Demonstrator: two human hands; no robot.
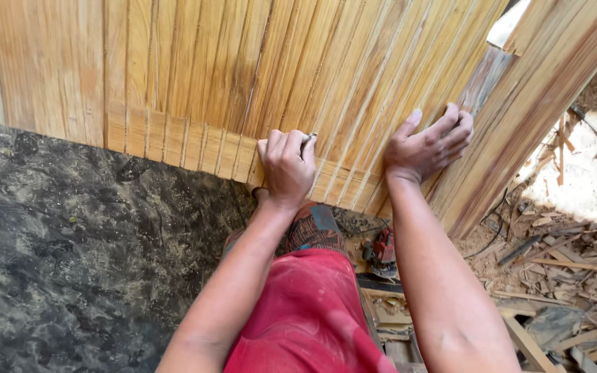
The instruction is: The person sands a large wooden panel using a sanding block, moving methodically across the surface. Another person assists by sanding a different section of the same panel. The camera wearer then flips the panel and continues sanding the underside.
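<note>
Head view. I see the panel (243, 76) only in part: its top and left run out of frame, and a beam (540, 103) on the right covers its far edge. The panel is made of narrow wooden slats with a cross band along its lower edge; it lies tilted across the view above a dark mottled floor (70, 242).

A small tool (310, 138) shows only as a thin grey tip at the top of the left hand (286, 169); the rest sits inside the fist, so I cannot tell its kind. A red machine (383, 250) below the panel is half hidden between the arms. The heap of scraps (575, 269) at lower right is cluttered and hard to separate into single pieces.

Left hand: closed into a tight fist around the tool, knuckles against the cross band near the panel's lower edge.

Right hand (428, 145): holds nothing. Fingers are spread and slightly bent, lying flat on the slats, with the fingertips (466, 124) reaching the seam where the panel meets the beam. The two hands are near each other, not touching.

Red shorts (305, 311) fill the bottom centre.
</note>
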